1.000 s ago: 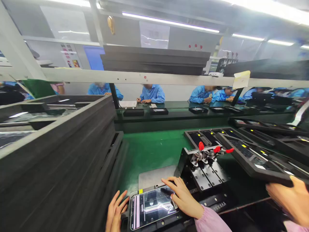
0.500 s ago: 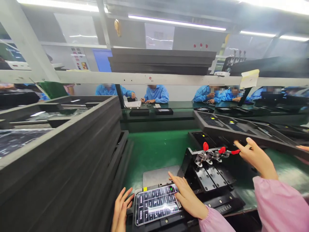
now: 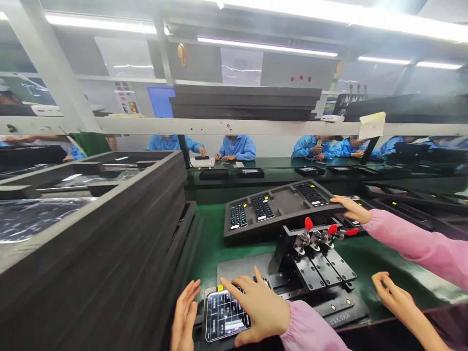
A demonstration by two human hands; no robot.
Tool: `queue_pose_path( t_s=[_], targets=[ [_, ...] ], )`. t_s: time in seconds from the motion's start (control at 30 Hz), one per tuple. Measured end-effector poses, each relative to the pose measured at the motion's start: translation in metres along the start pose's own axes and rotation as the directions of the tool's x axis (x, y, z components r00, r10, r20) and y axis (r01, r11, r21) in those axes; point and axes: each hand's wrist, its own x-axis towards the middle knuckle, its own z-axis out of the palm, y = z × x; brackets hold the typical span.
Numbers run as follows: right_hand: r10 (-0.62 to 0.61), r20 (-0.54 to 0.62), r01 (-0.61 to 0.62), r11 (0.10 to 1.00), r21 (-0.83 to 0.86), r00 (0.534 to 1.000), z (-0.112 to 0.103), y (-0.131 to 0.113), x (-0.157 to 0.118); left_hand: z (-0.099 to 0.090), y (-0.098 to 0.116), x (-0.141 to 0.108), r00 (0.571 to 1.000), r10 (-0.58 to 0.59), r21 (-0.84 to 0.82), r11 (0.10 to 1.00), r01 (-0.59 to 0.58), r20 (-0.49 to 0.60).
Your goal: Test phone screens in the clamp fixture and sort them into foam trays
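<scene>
A smartphone [image 3: 221, 317] lies face up in a black holder in front of me, its lit screen showing a grid of cells. A yellow sticker [image 3: 220, 288] sits at its upper edge. My left hand [image 3: 185, 314] is held upright along the left side of the holder, fingers stretched. Over the right part of the screen my right hand [image 3: 261, 309], in a pink sleeve, spreads its fingers and hides that part; whether it touches the glass I cannot tell. To the right stands a black clamping fixture [image 3: 321, 270] with red-tipped toggle levers.
Behind the fixture, another person's pink-sleeved hand [image 3: 353, 209] grips a black foam tray [image 3: 283, 224] of phones. A co-worker's bare hand [image 3: 395, 292] hovers at the right. Stacked foam trays [image 3: 120, 253] rise high on my left. Several blue-clad people sit across the green bench [image 3: 210, 224].
My right hand has moved left from the phone's right edge to over its screen, fingers spreading. The foam tray has slid left with the co-worker's hand. A bare hand has come in from the right.
</scene>
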Motion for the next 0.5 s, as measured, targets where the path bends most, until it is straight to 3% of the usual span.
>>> queue_pose_path(
  t_s=[0.13,0.23,0.5],
  targets=[
    [-0.005,0.002,0.005,0.999,-0.042,1.000,0.000,-0.003,0.000,0.011,0.031,0.003,0.993,0.105,0.119,0.987,-0.111,0.054],
    [0.007,0.016,-0.006,0.999,-0.052,1.000,-0.004,-0.004,0.001,0.015,0.043,0.011,0.987,0.145,0.152,0.976,-0.155,0.074],
    [0.044,0.014,-0.044,0.999,0.031,0.999,-0.013,0.003,0.002,0.010,0.034,0.025,0.989,0.127,0.148,0.979,-0.137,0.072]
  ],
)
